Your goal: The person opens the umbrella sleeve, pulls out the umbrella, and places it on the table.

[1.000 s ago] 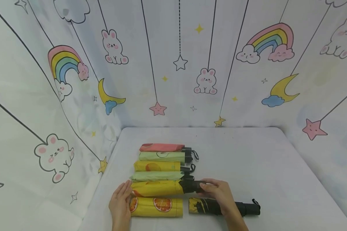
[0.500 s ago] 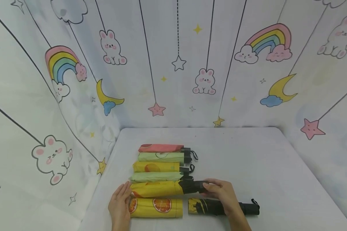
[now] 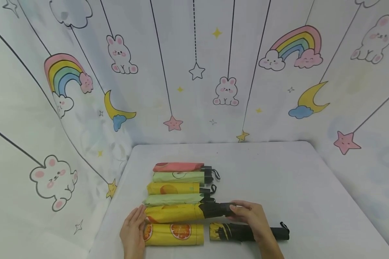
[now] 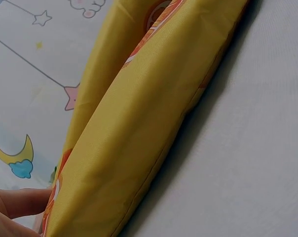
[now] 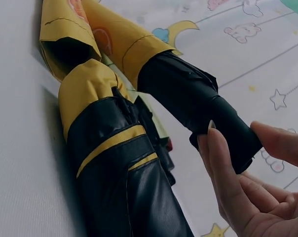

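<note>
Umbrella in yellow cover (image 3: 173,213) stretching from left hand (image 3: 133,230) to right hand (image 3: 247,216)

Nearest the person, a cover printed with orange slices (image 3: 162,235) is lying on the left, its dark hollow mouth showing in the right wrist view. Just to the right of it, roughly in line, a black-and-yellow umbrella (image 3: 236,232) is lying with its yellow end toward that cover; the right forearm (image 3: 269,244) is crossing over it, and a small black loop (image 3: 284,226) is curling at its right end.

Next back, the umbrella in yellow cover is running crosswise behind these, its black handle (image 3: 223,209) pointing right. The right hand's thumb and fingers are pinching the end of that handle from opposite sides. The left hand's fingers are lying nearly straight and close together, tips at the covered left end. Whether the handle is touching the white table (image 3: 278,180), one cannot tell.

Farther back, four more umbrellas are lying side by side, handles pointing right — a pale green umbrella (image 3: 173,199), a yellow umbrella with fruit print (image 3: 181,188), a light green umbrella with fruit print (image 3: 168,177) and, farthest, a red umbrella (image 3: 184,166).

Beyond the table, a white backdrop (image 3: 133,21) is rising, showing drawn rabbits, rainbows, moons and stars.
</note>
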A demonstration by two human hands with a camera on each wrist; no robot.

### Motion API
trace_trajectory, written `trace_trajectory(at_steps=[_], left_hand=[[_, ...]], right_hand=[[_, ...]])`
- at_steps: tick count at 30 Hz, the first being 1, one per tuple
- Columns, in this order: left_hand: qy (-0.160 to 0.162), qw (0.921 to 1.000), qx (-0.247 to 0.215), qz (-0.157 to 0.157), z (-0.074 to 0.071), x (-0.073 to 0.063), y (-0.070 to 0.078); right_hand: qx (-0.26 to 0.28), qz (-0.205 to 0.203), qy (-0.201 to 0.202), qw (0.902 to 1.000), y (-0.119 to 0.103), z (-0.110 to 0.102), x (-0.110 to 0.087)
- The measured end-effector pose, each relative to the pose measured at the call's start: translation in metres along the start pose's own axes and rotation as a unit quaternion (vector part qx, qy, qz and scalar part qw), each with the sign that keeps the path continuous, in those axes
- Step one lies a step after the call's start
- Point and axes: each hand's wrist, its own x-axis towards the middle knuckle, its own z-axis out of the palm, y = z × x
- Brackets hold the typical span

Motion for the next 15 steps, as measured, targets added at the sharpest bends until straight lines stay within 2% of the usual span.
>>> trace_trajectory(at_steps=[8,15], left_hand=[[-0.006,0.9997,0.019,0.011,0.0003,0.0007,-0.0025],[0.001,0.9999,0.011,0.002,-0.0005,0.0,-0.0007]], right_hand=[[0.001,-0.006,-0.001,1.0,-0.0015,-0.0042,-0.0008],[-0.008,-0.004,0.005,0.9999,-0.0031,-0.0071,-0.0021]])
